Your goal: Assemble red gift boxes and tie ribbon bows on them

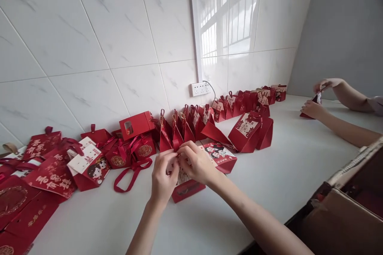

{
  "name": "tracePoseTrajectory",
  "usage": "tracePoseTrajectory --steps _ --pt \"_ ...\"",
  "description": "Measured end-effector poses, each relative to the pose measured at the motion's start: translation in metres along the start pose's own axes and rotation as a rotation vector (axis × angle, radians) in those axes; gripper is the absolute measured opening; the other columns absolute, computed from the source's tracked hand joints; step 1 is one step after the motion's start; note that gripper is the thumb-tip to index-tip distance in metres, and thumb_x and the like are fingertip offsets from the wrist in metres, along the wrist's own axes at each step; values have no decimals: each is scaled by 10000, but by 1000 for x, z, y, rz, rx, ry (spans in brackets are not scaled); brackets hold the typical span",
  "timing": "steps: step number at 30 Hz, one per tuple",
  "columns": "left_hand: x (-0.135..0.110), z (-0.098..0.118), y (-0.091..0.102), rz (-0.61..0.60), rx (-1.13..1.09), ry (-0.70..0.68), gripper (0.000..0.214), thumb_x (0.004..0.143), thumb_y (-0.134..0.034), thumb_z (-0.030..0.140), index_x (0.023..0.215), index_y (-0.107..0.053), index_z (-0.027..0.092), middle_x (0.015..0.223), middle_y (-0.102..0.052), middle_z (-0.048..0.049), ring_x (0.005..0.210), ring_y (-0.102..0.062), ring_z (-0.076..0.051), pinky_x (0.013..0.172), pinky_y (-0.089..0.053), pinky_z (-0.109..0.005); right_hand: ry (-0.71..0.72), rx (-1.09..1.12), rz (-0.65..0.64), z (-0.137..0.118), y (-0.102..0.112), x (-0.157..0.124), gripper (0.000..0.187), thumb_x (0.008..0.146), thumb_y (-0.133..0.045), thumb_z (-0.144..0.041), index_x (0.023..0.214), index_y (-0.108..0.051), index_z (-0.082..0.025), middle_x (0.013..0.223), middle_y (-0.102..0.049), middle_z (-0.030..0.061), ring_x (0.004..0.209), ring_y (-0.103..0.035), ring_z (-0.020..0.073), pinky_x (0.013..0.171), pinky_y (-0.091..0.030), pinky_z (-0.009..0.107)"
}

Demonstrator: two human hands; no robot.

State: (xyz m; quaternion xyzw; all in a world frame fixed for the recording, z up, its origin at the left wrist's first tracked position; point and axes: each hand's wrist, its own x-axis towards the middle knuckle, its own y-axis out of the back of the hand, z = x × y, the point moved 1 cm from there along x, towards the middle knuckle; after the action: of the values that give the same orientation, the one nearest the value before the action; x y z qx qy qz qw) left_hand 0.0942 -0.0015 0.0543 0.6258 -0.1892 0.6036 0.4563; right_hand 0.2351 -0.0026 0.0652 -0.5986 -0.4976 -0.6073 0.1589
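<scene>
Gift box of red paper (187, 189), mid-frame on the white counter (269, 175), looks half closed: left hand (163, 177) and right hand (199, 165) both pinch its top flaps. Roughly twenty finished red boxes (249, 131) line the tiled wall (119, 48), overlapping too much for an exact count. Several flat red blanks (26, 211) lie lower left. A co-worker's two hands (312, 108) grip one more at right.

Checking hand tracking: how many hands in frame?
4: left hand and right hand at centre on a red box; a co-worker's upper hand and lower hand far right on another box.
</scene>
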Motion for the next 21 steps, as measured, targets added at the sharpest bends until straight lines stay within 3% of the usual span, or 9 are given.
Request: tracePoseTrajectory --steps 7,9,11,14,21 --pt "0 -3 21 42 47 -29 221 807 -577 24 964 -599 177 833 -641 -17 774 -626 -107 711 -544 -215 70 93 62 -1 -20 -22 237 867 -472 -75 1074 -493 -190 1071 -503 118 827 -578 155 701 -556 299" --pt "-1 -2 22 57 17 -1 207 789 -608 37 940 -599 178 805 -638 -6 736 -622 -100 684 -542 -207 43 69 75 0 -21 -29 242 864 -490 -75 1073 -496 -197 1160 -448 135 825 -581 147 700 -560 307" --pt "-3 -1 22 77 -32 57 190 780 -623 54 917 -591 181 814 -640 -8 751 -627 -110 686 -546 -221 45 37 81 0 -20 -33 253 860 -502 -79 1080 -498 -204 1189 -427 139 947 -575 187 751 -559 336" --pt "-6 0 20 85 -99 100 164 791 -599 47 883 -590 183 870 -651 -21 833 -641 -132 727 -551 -247 61 24 70 0 -18 -35 278 850 -517 -85 1098 -497 -207 1158 -456 133 1088 -524 235 818 -545 368" --pt "-6 5 19 -7 -145 45 317 816 -521 -9 1003 -664 204 955 -663 -43 762 -608 -106 622 -527 -207 60 53 84 0 -15 -35 262 828 -532 -79 1056 -521 -208 965 -536 86 905 -568 199 696 -538 325"
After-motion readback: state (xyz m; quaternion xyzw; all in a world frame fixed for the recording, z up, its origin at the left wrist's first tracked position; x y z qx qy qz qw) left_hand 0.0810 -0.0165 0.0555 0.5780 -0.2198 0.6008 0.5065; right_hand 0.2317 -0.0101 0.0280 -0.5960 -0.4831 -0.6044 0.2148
